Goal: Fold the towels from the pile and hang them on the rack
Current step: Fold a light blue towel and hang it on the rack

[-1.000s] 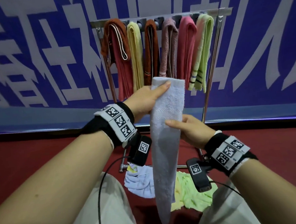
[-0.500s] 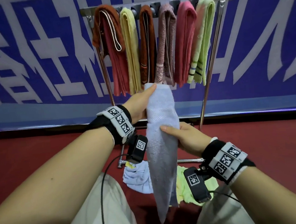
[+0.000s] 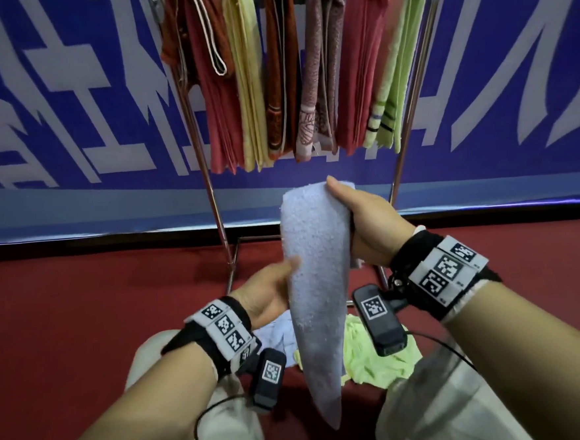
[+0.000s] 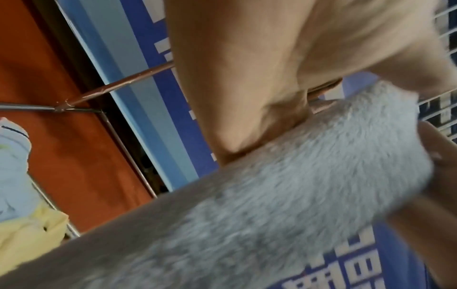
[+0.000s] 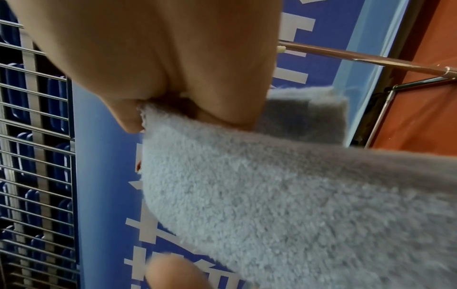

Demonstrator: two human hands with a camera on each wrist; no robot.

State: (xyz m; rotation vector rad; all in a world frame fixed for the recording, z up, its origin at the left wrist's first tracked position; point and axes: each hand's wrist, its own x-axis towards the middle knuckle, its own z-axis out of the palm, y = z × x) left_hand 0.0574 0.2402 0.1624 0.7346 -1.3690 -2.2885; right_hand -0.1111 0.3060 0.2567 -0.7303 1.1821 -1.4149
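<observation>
Back wall: blue banner, large white characters; paler blue band along its lower edge. Dark strip below, at floor line. Floor red, plain. Wire grille at left in right-wrist view, blue shapes behind.

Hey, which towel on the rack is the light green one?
The light green towel hangs farthest right, beside the pink towel, with dark stripes near its bottom.

I see the pale blue towel folded into a long narrow strip, hanging upright, pinched at its top by my right hand and mid-length by my left hand. Behind it, the rack carries a row of folded towels. The pile lies crumpled at its foot.
</observation>
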